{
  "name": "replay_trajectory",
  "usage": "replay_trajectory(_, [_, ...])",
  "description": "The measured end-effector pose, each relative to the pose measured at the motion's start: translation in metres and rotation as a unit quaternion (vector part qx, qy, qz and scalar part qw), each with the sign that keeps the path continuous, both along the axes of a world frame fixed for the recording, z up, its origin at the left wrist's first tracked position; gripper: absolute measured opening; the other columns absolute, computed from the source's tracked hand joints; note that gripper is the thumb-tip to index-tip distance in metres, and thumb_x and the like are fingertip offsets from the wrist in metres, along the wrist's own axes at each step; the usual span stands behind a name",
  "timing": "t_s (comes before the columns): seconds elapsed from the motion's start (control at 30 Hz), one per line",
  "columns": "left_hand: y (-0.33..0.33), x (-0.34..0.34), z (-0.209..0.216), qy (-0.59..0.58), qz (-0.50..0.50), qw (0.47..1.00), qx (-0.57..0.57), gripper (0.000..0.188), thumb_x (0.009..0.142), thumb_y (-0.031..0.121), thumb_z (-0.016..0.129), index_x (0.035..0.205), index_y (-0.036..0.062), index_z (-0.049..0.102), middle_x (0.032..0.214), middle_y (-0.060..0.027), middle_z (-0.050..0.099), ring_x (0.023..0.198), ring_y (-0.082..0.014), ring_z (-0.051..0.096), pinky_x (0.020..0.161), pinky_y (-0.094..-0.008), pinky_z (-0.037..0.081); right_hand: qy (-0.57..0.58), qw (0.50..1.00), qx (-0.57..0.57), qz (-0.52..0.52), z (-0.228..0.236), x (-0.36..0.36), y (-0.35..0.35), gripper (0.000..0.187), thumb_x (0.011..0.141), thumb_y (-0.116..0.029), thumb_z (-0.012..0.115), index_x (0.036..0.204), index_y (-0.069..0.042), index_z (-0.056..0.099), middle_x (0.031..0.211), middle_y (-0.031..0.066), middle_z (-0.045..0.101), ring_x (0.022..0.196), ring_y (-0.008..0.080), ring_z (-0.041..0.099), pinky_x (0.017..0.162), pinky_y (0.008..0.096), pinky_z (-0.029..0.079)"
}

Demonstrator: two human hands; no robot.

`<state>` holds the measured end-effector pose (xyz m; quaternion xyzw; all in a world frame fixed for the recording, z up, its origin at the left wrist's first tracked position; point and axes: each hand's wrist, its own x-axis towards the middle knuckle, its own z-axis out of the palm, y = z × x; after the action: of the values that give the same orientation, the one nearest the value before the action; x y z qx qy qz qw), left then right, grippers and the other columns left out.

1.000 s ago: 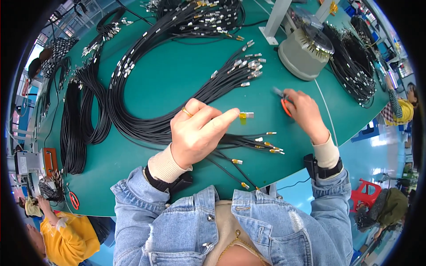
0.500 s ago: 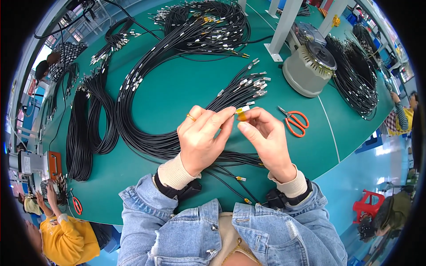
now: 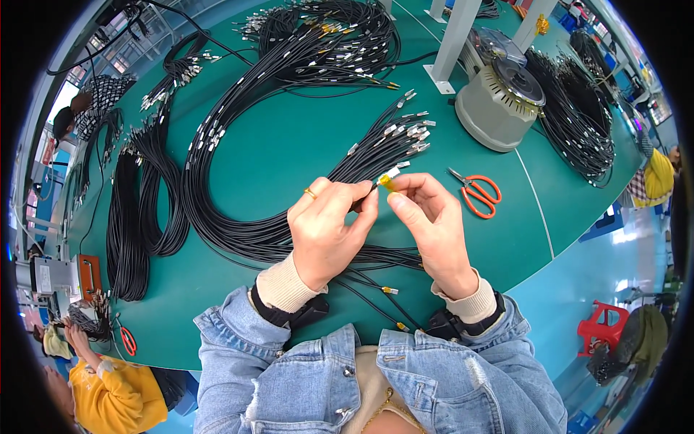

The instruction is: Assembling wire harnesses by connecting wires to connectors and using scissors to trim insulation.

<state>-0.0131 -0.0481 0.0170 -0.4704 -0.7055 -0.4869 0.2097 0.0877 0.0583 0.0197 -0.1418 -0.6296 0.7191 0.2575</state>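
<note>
My left hand (image 3: 327, 228) is closed in a pinch on a thin black cable just behind its end. That cable end carries a silvery-white connector (image 3: 391, 173) with amber tape (image 3: 387, 182) at its base. The thumb and fingers of my right hand (image 3: 434, 228) pinch at the tape from the other side. Behind my hands a thick bundle of black cables (image 3: 210, 195) curves over the green table, its connector ends (image 3: 412, 134) fanned out at the right. More cables with taped ends (image 3: 391, 290) lie between my wrists.
Orange-handled scissors (image 3: 479, 195) lie right of my hands. Beyond them stands a round grey tape dispenser (image 3: 500, 108) beside a white metal post (image 3: 457, 47). Other cable bundles (image 3: 129, 224) lie at left and right (image 3: 571, 116). A person in yellow (image 3: 119, 394) works at the lower left.
The connector in my fingers has tilted and shifted slightly left, and my hands have parted a little. Some tape is still between the right fingertips. The whole view has shifted slightly.
</note>
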Motion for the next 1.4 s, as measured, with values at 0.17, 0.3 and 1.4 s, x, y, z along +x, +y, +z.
replay_trajectory(0.17, [0.002, 0.001, -0.001, -0.013, -0.002, 1.0, -0.011, 0.017, 0.065, -0.001, 0.074, 0.075, 0.0041, 0.062, 0.063, -0.0022, 0.061, 0.053, -0.015, 0.054, 0.049, -0.0256, 0.044, 0.029, 0.999, -0.016, -0.001, -0.008, -0.001, 0.005, 0.006, 0.086, -0.004, 0.058, 0.089, 0.001, 0.059, 0.087, 0.002, 0.056, 0.082, 0.0086, 0.051, 0.075, 0.0227, 0.041])
replay_trajectory(0.3, [0.003, -0.001, -0.003, -0.021, -0.03, 0.999, -0.007, 0.012, 0.07, -0.001, 0.072, 0.076, 0.0023, 0.062, 0.064, -0.0029, 0.058, 0.049, -0.0089, 0.048, 0.043, -0.0209, 0.038, 0.041, 0.999, -0.017, 0.002, -0.008, 0.0, 0.006, 0.006, 0.086, -0.004, 0.059, 0.088, 0.001, 0.059, 0.087, 0.002, 0.056, 0.082, 0.0091, 0.051, 0.076, 0.0229, 0.041])
replay_trajectory(1.4, [-0.007, -0.011, 0.009, -0.504, -0.293, 0.807, -0.095, 0.02, 0.094, 0.016, 0.05, 0.086, 0.0001, 0.058, 0.063, 0.0037, 0.048, 0.058, -0.0027, 0.041, 0.053, -0.0194, 0.033, 0.062, 0.998, -0.003, -0.007, -0.013, -0.002, 0.01, 0.009, 0.084, -0.007, 0.063, 0.083, 0.002, 0.06, 0.084, 0.0041, 0.058, 0.08, 0.0107, 0.052, 0.074, 0.0245, 0.042])
